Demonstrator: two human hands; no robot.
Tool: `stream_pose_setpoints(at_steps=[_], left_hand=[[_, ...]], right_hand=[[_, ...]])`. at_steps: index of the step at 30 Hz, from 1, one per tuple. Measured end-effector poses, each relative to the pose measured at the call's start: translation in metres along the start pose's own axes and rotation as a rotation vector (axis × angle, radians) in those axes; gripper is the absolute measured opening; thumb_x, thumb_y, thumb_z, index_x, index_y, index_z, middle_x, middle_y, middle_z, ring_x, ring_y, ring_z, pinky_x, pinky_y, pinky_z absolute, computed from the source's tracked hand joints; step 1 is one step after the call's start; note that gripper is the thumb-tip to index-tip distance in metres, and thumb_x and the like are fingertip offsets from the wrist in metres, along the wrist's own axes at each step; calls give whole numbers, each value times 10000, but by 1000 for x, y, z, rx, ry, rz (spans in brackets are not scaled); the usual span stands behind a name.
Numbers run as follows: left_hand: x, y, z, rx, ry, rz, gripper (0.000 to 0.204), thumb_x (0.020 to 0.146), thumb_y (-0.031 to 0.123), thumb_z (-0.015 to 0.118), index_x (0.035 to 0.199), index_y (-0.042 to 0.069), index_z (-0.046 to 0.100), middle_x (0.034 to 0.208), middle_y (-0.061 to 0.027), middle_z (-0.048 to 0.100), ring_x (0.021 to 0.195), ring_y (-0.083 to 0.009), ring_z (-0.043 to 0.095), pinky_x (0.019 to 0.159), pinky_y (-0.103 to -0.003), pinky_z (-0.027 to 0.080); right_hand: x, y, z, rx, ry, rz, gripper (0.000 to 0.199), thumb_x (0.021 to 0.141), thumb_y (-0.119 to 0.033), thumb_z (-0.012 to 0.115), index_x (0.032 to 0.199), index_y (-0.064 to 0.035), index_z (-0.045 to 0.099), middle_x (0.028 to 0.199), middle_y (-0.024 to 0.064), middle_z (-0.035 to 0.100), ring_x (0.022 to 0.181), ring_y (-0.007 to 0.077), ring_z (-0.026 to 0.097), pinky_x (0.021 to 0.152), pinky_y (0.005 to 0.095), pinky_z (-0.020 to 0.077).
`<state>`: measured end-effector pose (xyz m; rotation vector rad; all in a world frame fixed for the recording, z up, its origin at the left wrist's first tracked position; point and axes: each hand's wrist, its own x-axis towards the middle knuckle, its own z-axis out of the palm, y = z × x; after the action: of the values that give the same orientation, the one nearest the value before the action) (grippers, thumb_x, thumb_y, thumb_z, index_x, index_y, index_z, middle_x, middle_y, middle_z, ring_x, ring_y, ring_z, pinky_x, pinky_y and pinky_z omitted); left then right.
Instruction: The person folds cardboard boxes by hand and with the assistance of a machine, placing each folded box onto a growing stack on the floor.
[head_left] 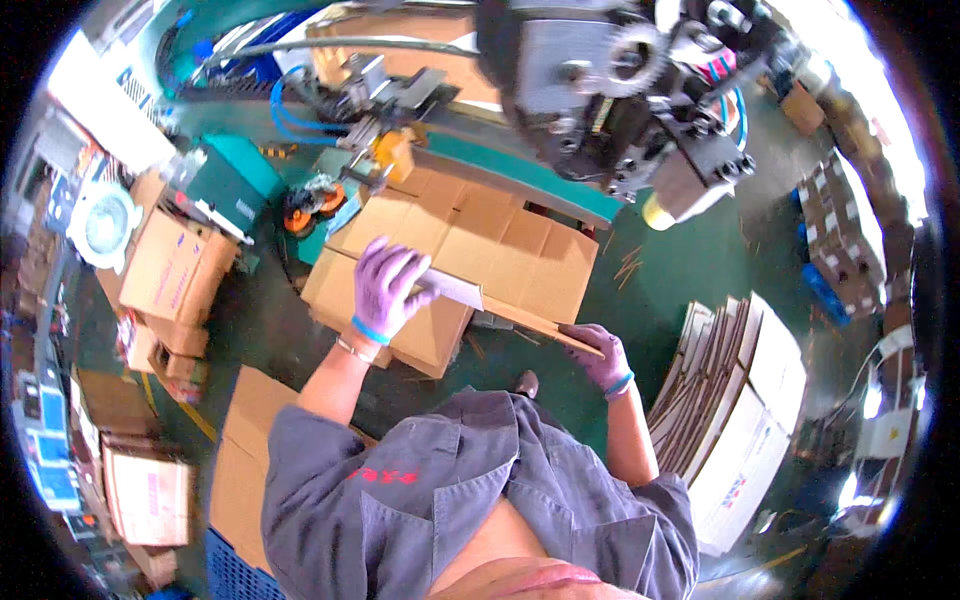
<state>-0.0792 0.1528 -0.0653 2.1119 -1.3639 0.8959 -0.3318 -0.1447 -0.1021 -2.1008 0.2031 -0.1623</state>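
Note:
Both my hands wear thin lilac gloves with blue cuffs. My left hand point(388, 288) is at the left end of a folded cardboard carton blank point(535, 319), its thumb and a finger around a pale flap point(455, 288); the other fingers are spread. On the right, my right hand point(600, 362) is closed around the blank's narrow end, with its thumb on top. The blank is seen nearly edge-on. Just beyond it lie flattened brown cardboard sheets point(475, 235) with crease lines, and part of them shows beneath my left wrist.
A dark machine head point(600, 80) with gears hangs over the far side, near a green machine frame point(520, 180). Flattened cartons point(730, 390) stand stacked at the right. Cartons point(175, 270) are piled at the left. A cardboard sheet point(245, 430) and blue crate point(235, 570) are near my left side.

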Motion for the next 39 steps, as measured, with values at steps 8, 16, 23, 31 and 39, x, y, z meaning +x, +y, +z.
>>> stream_pose_setpoints(at_steps=[8,16,23,31,39], left_hand=[[72,44,26,182,-240,207,573,753,533,592,1189,162,566,1161,-1,556,1039,-219,503,1052,-532,303],[160,54,85,-109,-124,-296,549,771,543,633,1162,160,596,1258,-99,515,1182,-289,447,1008,-497,319],[162,27,72,-423,-218,-426,500,807,474,614,1185,148,584,1271,-107,520,1187,-293,454,1024,-469,321],[152,5,70,-708,-185,-521,448,849,396,592,1212,135,571,1285,-115,525,1193,-297,462,1042,-437,323],[158,-4,76,-50,-550,-20,450,868,341,554,1261,123,524,1324,-143,488,1236,-313,421,1070,-439,295]], right_hand=[[-4,45,-83,314,202,-113,280,779,-148,675,1018,-2,660,1001,170,656,923,286,623,809,356,498],[31,54,-192,1013,387,-158,798,863,-696,348,1160,10,571,960,172,648,892,244,615,756,359,493],[115,-2,-240,737,623,-43,601,874,-412,499,1255,52,468,1079,150,599,895,212,606,749,306,493],[102,-15,-253,797,645,-9,378,842,-185,561,1106,85,583,993,130,633,832,189,614,737,285,491],[96,14,-263,994,617,-64,325,838,-122,542,1097,71,575,1011,170,635,897,263,630,814,352,500]])
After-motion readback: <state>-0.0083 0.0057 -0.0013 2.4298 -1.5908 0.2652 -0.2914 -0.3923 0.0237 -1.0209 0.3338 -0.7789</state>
